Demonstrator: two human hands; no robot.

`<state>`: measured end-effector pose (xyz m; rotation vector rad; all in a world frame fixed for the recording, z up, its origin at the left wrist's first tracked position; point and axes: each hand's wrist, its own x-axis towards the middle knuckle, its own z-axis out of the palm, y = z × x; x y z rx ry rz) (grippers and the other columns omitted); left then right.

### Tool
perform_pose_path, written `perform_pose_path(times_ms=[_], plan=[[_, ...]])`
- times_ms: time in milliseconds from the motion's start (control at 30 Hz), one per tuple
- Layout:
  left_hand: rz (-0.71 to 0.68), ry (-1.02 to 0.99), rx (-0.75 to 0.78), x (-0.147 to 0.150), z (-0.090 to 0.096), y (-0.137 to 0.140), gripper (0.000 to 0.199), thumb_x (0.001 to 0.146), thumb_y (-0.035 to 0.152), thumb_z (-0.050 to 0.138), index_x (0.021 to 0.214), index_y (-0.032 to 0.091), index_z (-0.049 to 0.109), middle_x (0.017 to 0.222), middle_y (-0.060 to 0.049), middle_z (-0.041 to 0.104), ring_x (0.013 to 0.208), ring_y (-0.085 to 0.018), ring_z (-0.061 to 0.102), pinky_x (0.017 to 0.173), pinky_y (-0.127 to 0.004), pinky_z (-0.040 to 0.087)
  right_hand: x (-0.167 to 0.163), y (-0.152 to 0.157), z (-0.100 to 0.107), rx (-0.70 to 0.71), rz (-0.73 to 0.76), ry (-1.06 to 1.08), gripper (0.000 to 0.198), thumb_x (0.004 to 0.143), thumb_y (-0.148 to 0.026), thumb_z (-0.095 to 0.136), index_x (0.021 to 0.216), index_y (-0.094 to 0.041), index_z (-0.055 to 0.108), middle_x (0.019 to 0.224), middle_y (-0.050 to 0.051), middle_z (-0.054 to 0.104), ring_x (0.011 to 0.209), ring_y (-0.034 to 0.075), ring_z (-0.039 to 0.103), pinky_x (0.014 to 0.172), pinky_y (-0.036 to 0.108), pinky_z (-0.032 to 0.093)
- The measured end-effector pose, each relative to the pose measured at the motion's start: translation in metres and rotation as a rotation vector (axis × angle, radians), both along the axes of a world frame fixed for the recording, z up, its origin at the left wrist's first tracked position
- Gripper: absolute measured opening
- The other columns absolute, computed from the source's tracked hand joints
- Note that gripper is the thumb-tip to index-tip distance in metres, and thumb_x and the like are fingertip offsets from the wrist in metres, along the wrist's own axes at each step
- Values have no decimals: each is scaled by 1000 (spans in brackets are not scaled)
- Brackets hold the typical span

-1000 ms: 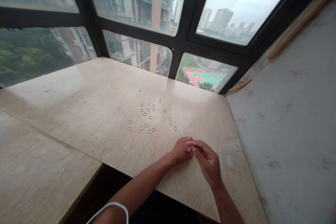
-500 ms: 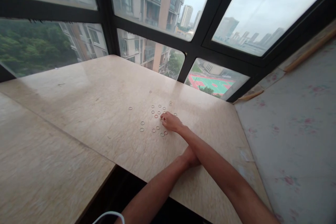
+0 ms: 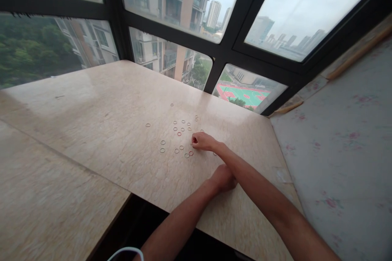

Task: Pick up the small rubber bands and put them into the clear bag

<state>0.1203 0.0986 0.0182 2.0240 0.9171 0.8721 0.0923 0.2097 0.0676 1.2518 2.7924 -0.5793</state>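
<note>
Several small thin rings lie scattered on the marble-patterned tabletop (image 3: 122,155), among them a red ring (image 3: 179,134), a greenish ring (image 3: 163,142) and another red ring (image 3: 191,153). My right hand (image 3: 202,141) is just right of the cluster, low over the surface, its fingers curled closed. Whatever sits inside its fingers is too small to make out. Under my right forearm, which crosses over it, my left hand (image 3: 225,178) rests on the tabletop as a closed fist. Its fingers are mostly hidden, and any content does not show.
Dark-framed windows (image 3: 226,49) border the far side of the tabletop. A flower-patterned wall (image 3: 343,163) stands at the right. Near me the tabletop edge drops to a dark gap (image 3: 147,216), where a white cable (image 3: 125,248) loops.
My right hand has drawn slightly right and back from the cluster, its fingers curling tighter. A ring at its fingertips no longer shows on the table. The view has shifted slightly.
</note>
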Motion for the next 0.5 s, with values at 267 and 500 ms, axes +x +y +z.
perform_pose_path(times_ms=[267,500], plan=[[30,195,76,-2,4,3,14,78,12,50,78,15,63,84,-11,71,75,-26,65,65,-35,48,29,-12,6,-117,-113,324,4,72,-14,60,70,-18,60,67,-1,62,61,11,54,57,22,38],[55,179,100,-1,-2,2,20,77,11,51,92,13,65,96,-13,70,89,-27,62,76,-35,49,68,-67,24,-485,-463,995,22,75,-39,66,78,-20,57,57,-6,52,44,7,44,42,19,32]])
